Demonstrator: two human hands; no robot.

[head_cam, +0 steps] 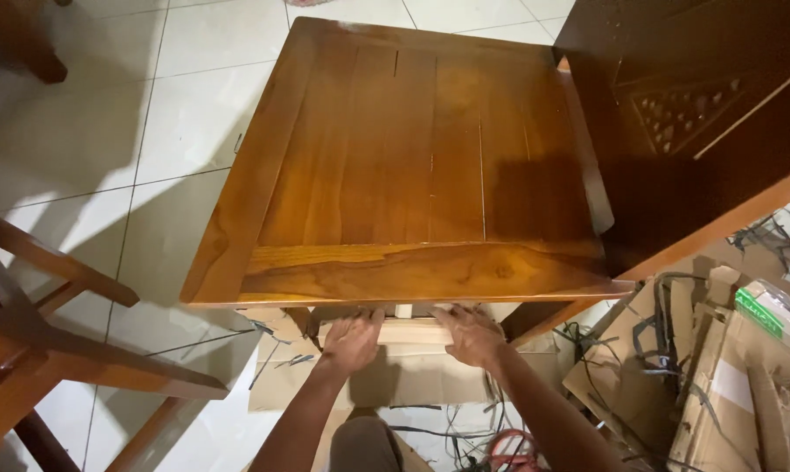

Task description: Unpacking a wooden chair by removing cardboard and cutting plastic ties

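Note:
A square brown wooden table (pixel 412 149) with a plank top fills the middle of the view. Under its near edge sits a pale unfinished wooden piece (pixel 410 332), like a drawer front or rail. My left hand (pixel 351 341) grips the left end of that pale piece, fingers curled over its top. My right hand (pixel 469 334) holds its right end the same way. Both forearms reach up from the bottom of the view. The rest of the pale piece is hidden beneath the tabletop.
Dark carved wooden furniture (pixel 692 114) stands against the table's right side. Flattened cardboard (pixel 718 376) and black cables (pixel 657 323) lie at the lower right. A wooden chair frame (pixel 54 341) stands at the lower left. More cardboard (pixel 412 380) lies below my hands on the white tiled floor (pixel 106 131).

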